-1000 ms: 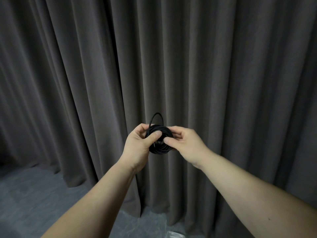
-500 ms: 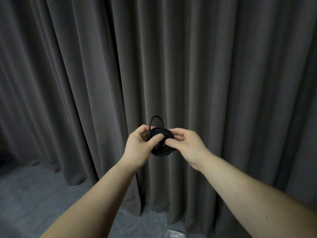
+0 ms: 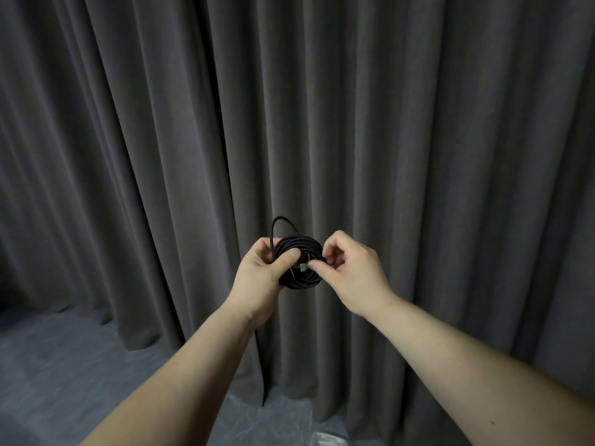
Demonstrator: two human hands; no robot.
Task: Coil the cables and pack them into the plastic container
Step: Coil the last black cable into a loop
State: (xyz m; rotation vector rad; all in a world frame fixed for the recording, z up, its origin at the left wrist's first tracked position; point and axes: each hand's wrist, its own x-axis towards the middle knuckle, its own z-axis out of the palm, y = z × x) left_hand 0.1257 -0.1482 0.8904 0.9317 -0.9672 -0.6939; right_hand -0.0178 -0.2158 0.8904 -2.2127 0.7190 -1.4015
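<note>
Cable is wound tight, left hand gripping the coil while right hand pinches its end; tucking and packing are left, container unseen.

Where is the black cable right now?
In the head view, the coiled black cable is held up mid-frame before the grey curtain, gripped by the left hand on its left side and pinched by the right hand on its right.

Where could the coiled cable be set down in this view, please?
Bare grey floor lies lower left, bordered by the curtain hem and the left forearm. Between the forearms it is cramped: both hands hold the cable coil.
</note>
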